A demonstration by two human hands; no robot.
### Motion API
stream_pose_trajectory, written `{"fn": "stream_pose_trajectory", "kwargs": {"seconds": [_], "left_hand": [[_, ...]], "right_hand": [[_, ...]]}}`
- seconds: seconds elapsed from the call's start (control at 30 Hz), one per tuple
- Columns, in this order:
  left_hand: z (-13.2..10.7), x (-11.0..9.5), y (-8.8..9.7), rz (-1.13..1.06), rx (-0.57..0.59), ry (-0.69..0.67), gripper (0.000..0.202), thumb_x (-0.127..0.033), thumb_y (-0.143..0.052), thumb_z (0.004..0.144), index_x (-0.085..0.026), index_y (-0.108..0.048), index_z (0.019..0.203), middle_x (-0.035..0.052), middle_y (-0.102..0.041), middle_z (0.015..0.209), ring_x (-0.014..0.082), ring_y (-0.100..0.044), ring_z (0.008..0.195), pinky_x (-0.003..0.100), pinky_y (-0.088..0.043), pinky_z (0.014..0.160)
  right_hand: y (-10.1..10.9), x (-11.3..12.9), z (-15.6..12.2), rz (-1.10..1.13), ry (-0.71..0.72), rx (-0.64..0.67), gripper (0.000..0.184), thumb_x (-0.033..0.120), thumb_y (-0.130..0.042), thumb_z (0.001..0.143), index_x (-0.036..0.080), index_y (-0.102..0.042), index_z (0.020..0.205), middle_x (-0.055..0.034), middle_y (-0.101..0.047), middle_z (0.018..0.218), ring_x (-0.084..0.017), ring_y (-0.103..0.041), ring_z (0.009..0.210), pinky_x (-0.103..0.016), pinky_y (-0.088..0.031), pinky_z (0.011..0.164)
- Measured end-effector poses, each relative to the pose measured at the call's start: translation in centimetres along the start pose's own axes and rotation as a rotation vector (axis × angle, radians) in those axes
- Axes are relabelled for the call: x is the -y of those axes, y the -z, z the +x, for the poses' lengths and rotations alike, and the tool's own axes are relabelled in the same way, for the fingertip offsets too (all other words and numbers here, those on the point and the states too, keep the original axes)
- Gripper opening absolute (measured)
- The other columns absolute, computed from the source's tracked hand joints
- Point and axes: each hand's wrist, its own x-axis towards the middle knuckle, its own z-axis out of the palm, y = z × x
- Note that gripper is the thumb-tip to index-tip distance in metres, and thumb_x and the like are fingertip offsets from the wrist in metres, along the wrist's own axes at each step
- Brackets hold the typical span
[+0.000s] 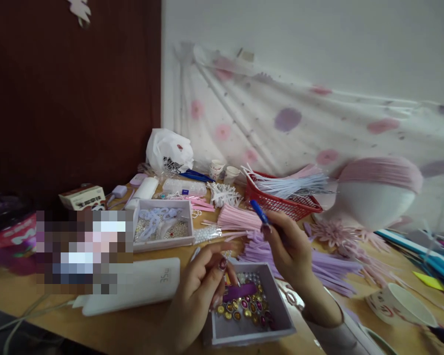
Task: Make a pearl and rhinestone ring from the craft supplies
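Note:
My right hand (290, 249) is closed around a slim blue tool (258, 212), like a pen or a small tube, raised above the table. Its exact kind does not show. Lower and to the left, my left hand (202, 286) has its thumb and fingers drawn together; whatever lies between them is too small to make out. Just beyond those fingers is a white open box (251, 334) with gold and purple gem pieces (244, 306), pearl beads and a purple strip (240, 292). The left fingers hide part of this box.
Behind stand another white box (164, 244) with beads and a red basket (294, 209) of fuzzy stems. Purple stems (329, 271) lie by my right wrist. A white head form (373, 202), a bowl (401, 305) and a white power bank (136, 286) flank the work area.

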Motion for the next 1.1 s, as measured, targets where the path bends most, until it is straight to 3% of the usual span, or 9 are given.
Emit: {"fn": "stream_pose_trajectory", "kwargs": {"seconds": [0.13,0.23,0.4,0.57,0.7,0.77,0.83,0.97,1.1], "left_hand": [[0.4,-0.8,-1.1,0.092,-0.003,-0.011,0.039,-0.044,-0.055,0.093,-0.017,-0.053,0.122,0.0,-0.061,0.074,0.0038,-0.033,0.046,0.019,-0.025,0.044],[0.4,-1.0,-2.0,0.262,-0.004,-0.021,0.042,-0.044,-0.052,0.095,-0.019,-0.051,0.129,0.0045,-0.068,0.084,0.0048,-0.038,0.048,0.019,-0.031,0.047],[0.1,0.0,-2.9,0.457,0.017,-0.034,0.04,-0.044,-0.048,0.097,-0.019,-0.058,0.127,0.0095,-0.072,0.097,0.0081,-0.051,0.054,0.022,-0.044,0.054],[0.3,0.7,-3.2,0.448,-0.066,-0.057,0.042,-0.045,-0.052,0.095,-0.018,-0.058,0.127,0.0095,-0.072,0.097,0.0092,-0.056,0.054,0.022,-0.048,0.053],[0.4,0.7,-3.7,0.422,-0.159,-0.002,0.048,-0.048,-0.054,0.093,-0.016,-0.057,0.129,0.0056,-0.07,0.081,0.009,-0.053,0.05,0.018,-0.042,0.043],[0.4,0.7,-3.9,0.426,-0.207,0.014,0.049,-0.048,-0.055,0.092,-0.015,-0.058,0.129,0.001,-0.065,0.064,0.01,-0.052,0.05,0.017,-0.042,0.044],[0.3,0.7,-4.0,0.447,-0.223,0.007,0.047,-0.046,-0.056,0.092,-0.015,-0.061,0.126,0.0007,-0.064,0.061,0.0118,-0.055,0.052,0.018,-0.045,0.048],[0.3,0.9,-3.5,0.588,-0.153,-0.085,0.038,-0.041,-0.055,0.093,-0.02,-0.066,0.123,0.0089,-0.075,0.098,0.0154,-0.068,0.065,0.024,-0.057,0.063],[0.2,1.3,-2.8,0.817,-0.121,-0.255,0.036,-0.032,-0.05,0.096,-0.029,-0.062,0.129,0.0062,-0.071,0.121,0.0197,-0.073,0.09,0.026,-0.059,0.074]], "right_hand": [[2.4,0.6,-3.6,0.008,0.042,0.066,0.029,0.009,-0.055,0.089,0.022,-0.066,0.113,-0.0014,-0.064,0.074,-0.013,-0.059,0.058,-0.024,-0.044,0.05],[3.0,0.8,-5.6,0.0,0.047,0.068,0.029,0.008,-0.058,0.087,0.021,-0.068,0.111,-0.0005,-0.062,0.067,-0.013,-0.058,0.053,-0.024,-0.042,0.045],[3.4,0.7,-6.5,0.0,0.071,0.013,0.03,0.007,-0.057,0.087,0.021,-0.069,0.111,0.001,-0.059,0.062,-0.012,-0.054,0.049,-0.023,-0.039,0.043],[4.2,0.7,-7.1,-0.019,0.043,0.01,0.03,0.007,-0.057,0.087,0.019,-0.068,0.113,-0.0007,-0.062,0.066,-0.012,-0.055,0.05,-0.024,-0.039,0.044],[4.4,0.6,-7.4,-0.037,0.019,-0.043,0.03,0.007,-0.058,0.087,0.021,-0.067,0.113,0.0002,-0.061,0.065,-0.012,-0.054,0.05,-0.024,-0.039,0.043],[4.4,0.7,-7.2,-0.032,0.026,-0.041,0.031,0.008,-0.057,0.088,0.021,-0.067,0.113,0.0003,-0.061,0.064,-0.012,-0.054,0.049,-0.024,-0.04,0.043],[4.2,0.9,-7.0,-0.022,0.053,-0.02,0.031,0.008,-0.056,0.089,0.022,-0.067,0.115,0.0003,-0.062,0.064,-0.012,-0.055,0.049,-0.023,-0.041,0.043],[4.2,1.0,-6.7,-0.048,0.082,-0.005,0.032,0.011,-0.055,0.091,0.023,-0.067,0.118,-0.0008,-0.065,0.067,-0.012,-0.059,0.051,-0.023,-0.045,0.045],[4.3,0.9,-6.8,-0.087,0.108,0.003,0.034,0.012,-0.056,0.091,0.023,-0.065,0.122,-0.002,-0.068,0.072,-0.012,-0.061,0.055,-0.023,-0.048,0.048]]}}
